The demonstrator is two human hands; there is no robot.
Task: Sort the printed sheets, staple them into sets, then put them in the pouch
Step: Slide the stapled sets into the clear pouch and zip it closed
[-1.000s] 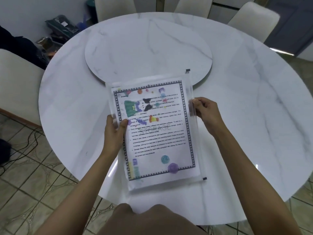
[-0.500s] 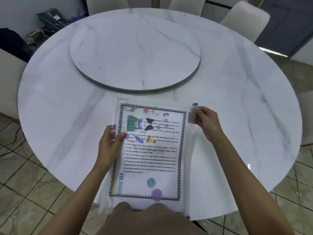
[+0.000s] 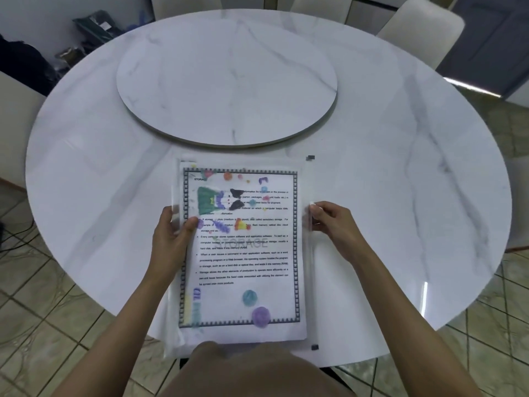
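1. A clear pouch holding printed sheets lies at the near edge of a round marble surface.
2. Left hand clamps the pouch's left edge.
3. Right hand pinches its right zip edge.

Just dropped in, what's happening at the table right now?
A person has the printed sheets inside a clear pouch on the marble table. The left hand grips the pouch's left edge, and the right hand pinches the zip strip on the right edge, apparently closing it.
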